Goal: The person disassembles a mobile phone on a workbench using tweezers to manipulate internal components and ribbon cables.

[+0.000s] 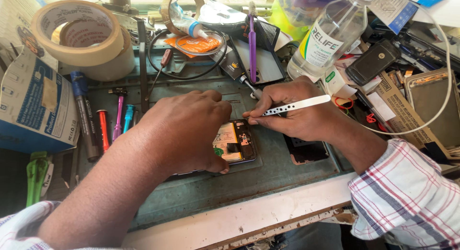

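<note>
An opened phone (235, 142), back cover off and its circuit board showing, lies on the grey-green work mat (287, 168) near the bench's front edge. The left hand (184, 130) lies over it, fingers curled onto its frame, while the right hand (292, 111) pinches silver tweezers (297, 105) just above its top end. Tape rolls (81, 37), coloured screwdrivers (112, 120) and a clear bottle (328, 37) crowd around.
</note>
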